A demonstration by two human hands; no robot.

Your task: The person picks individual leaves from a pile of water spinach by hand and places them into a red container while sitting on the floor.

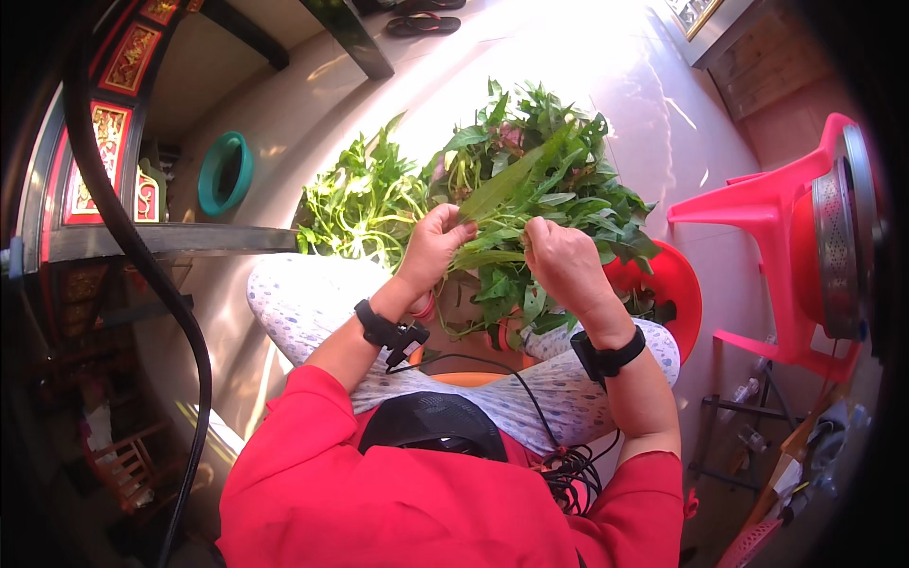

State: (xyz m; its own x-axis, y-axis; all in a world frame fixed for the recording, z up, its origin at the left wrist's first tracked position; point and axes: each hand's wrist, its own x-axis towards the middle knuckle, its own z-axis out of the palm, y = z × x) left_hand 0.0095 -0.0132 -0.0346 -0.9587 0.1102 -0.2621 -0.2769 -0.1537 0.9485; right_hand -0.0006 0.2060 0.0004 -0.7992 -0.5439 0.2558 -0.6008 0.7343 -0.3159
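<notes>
My left hand [439,241] pinches long-leaved green stems, probably water spinach [497,190], between thumb and fingers. Close by on its right, my right hand [562,257] has its fingers curled around part of the same greens. Beyond both hands, a large heap of leafy greens [550,113] lies on the floor. A second, paler pile of stems and leaves [362,202] sits left of that heap, in bright light. Some leaves hang down between my knees. Beside my right knee, a red plastic basin [687,298] is partly covered by the leg and contains some dark leaves.
At right, a pink plastic stool [770,224] stands near a perforated metal vessel [832,245]. A teal basin [245,177] lies left, past a dark wooden bar [177,241]. Cables [572,476] bunch at my lap. Sandals [425,25] rest at the far side.
</notes>
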